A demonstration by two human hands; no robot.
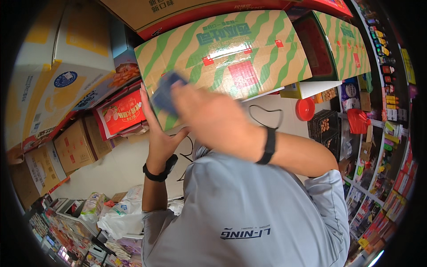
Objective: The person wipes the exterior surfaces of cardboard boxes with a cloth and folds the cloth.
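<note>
A large cardboard carton (267, 33) with green wavy stripes and red printed squares lies before me, its taped top facing up. My left hand (158, 137), a black watch on its wrist, grips the carton's near left corner, fingers along the left side and thumb at the near edge. Over the carton's left part, my right hand (213, 120) is blurred and holds a dark blue cloth (168, 91). Motion blur hides the cloth's shape and whether it touches the cardboard. A black band circles my right wrist.
A second striped carton (348, 46) stands to the right. White-and-yellow cartons (80, 43) and a red box (123, 111) are stacked left. Right of me are a red basin (305, 109), black crates (323, 125) with eggs and stocked shelves (377, 150). A black cord (267, 111) lies beyond the carton's near edge.
</note>
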